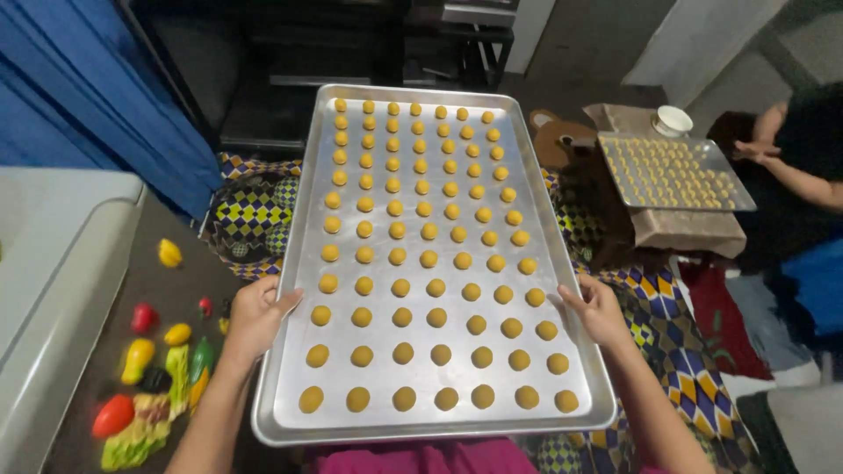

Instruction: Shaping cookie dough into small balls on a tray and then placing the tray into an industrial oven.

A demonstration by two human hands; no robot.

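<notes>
I hold a large metal baking tray [294,263] by its two long rims, one hand on each side, above a patterned cloth [250,215]. My left hand [255,318] grips the left rim about two thirds of the way toward me, thumb lying over the lip onto the tray floor, remaining fingers curled under and out of sight. My right hand [597,312] mirrors this on the right rim, thumb on top, fingers wrapped below; how far those hidden fingers spread, I cannot tell.

The tray carries rows of small yellow dough balls [421,233], evenly spaced, none touching its neighbour. The nearest balls sit just beside both thumbs.

Judgement for carrying well: keep the tray level, since round pieces would probably roll and merge rows. Both grips sit toward the near end, so the far end likely pulls down; I should brace from beneath with the hidden fingers. Keep thumbs on bare metal, clear of the outer columns.

Surroundings: toy fruits [154,369] lie on the dark surface to my left. Another person [795,167] sits to the right beside a second tray [742,197] of similar pieces and a small white bowl [673,119].
</notes>
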